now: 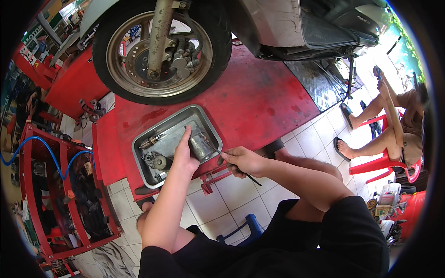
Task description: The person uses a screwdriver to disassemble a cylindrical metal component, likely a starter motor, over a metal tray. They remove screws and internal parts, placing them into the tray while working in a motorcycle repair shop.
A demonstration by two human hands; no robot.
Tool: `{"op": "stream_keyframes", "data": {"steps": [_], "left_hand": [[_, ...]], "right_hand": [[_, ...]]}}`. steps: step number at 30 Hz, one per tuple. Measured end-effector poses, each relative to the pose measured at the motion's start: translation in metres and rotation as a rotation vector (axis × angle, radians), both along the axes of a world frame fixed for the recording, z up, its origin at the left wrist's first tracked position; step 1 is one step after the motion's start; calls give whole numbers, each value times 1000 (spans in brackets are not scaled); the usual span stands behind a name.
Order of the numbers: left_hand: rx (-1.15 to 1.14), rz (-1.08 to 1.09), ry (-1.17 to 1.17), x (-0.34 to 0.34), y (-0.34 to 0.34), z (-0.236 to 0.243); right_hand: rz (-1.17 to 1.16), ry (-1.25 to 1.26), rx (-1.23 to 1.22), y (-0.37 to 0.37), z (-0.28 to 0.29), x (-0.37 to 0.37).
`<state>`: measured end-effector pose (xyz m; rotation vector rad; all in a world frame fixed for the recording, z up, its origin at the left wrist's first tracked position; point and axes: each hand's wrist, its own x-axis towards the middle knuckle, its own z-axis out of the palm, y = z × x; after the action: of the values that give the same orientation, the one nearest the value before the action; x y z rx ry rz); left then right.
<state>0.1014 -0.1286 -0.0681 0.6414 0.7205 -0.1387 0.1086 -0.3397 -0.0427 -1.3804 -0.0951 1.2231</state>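
Head view: L hand (186, 155) grips metal cyl. (200, 147), fingers mostly hidden; R hand (242, 161) fingers closed on thin tool (253, 179). Steady cyl. over tray (172, 133); guide tip lightly.

Over a metal tray (172, 139) on the red worktop (264, 92), the left hand (186, 150) holds a grey cylinder (200, 148); the right hand (244, 161) grips a slim dark tool (252, 179) reaching it. Mechanical parts (160, 162) lie in the tray, near a scooter's front wheel (218, 65).
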Motion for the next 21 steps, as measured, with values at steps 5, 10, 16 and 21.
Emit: {"op": "stream_keyframes", "data": {"steps": [5,10,16,21], "left_hand": [[-123,-2,11,1,-2,2],[-111,-13,15,-1,-6,5],[-140,-35,8,-2,-1,-5],[-155,-29,-15,-2,1,-9]], "right_hand": [[-78,-52,25,1,-15,-5],[-36,-54,13,-1,-6,-2],[-24,1,29,0,-7,-1],[-30,8,37,1,-5,-2]]}}
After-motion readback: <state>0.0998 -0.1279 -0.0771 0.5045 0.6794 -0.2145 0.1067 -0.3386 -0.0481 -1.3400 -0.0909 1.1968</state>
